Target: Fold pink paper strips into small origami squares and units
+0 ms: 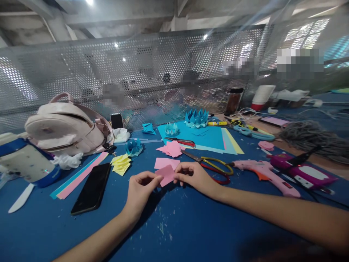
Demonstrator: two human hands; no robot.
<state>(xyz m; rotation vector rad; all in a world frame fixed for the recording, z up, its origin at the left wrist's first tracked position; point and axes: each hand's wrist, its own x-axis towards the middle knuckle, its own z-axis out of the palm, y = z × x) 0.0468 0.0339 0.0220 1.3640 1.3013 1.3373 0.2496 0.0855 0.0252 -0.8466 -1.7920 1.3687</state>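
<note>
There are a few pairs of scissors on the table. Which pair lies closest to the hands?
The yellow-handled scissors, just beyond the right hand. The red-handled pair lies farther back on the blue paper, and the teal-handled pair farther right.

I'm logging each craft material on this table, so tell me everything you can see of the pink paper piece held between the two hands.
The pink paper piece is small, thin and matte, roughly square and turned like a diamond, with a fold or crease that is hard to make out. It is held just above the blue table, pinched at its left edge by the left hand and at its right edge by the right hand. Another pink square lies flat just behind it.
</note>
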